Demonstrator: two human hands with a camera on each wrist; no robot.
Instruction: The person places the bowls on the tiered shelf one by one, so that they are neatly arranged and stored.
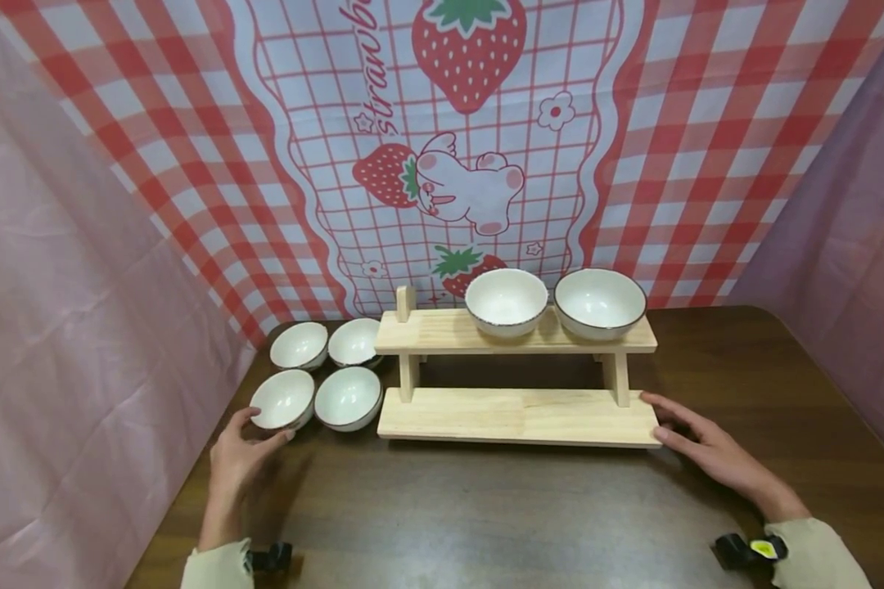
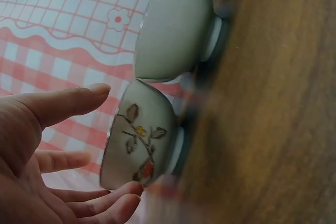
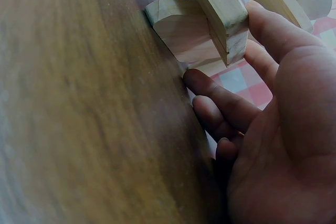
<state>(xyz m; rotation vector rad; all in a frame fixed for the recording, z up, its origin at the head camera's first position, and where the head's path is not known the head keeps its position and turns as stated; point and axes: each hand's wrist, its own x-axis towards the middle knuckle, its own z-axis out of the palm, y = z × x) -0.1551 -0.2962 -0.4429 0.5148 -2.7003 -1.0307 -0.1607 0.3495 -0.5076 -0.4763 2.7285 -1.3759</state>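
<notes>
In the head view my left hand [image 1: 237, 458] is at the front-left white bowl [image 1: 283, 398], its fingers and thumb spread about the near side. The left wrist view shows that bowl's painted leaf sprig [image 2: 142, 140]; fingertips are at its rim, while the thumb stands apart. A second bowl [image 1: 349, 398] sits beside it, with two more bowls behind. My right hand [image 1: 710, 450] holds the right end of a two-tier wooden shelf [image 1: 516, 415], thumb and forefinger at the lower board's corners. In the right wrist view, other fingers curl low beside the board end [image 3: 236, 40].
Two white bowls, a left one [image 1: 507, 304] and a dark-rimmed right one [image 1: 600, 304], stand on the upper board. A small wooden peg [image 1: 405, 303] rises at its left end. The brown table [image 1: 486, 507] meets a strawberry-print cloth [image 1: 471, 188] behind and pink cloth at the sides.
</notes>
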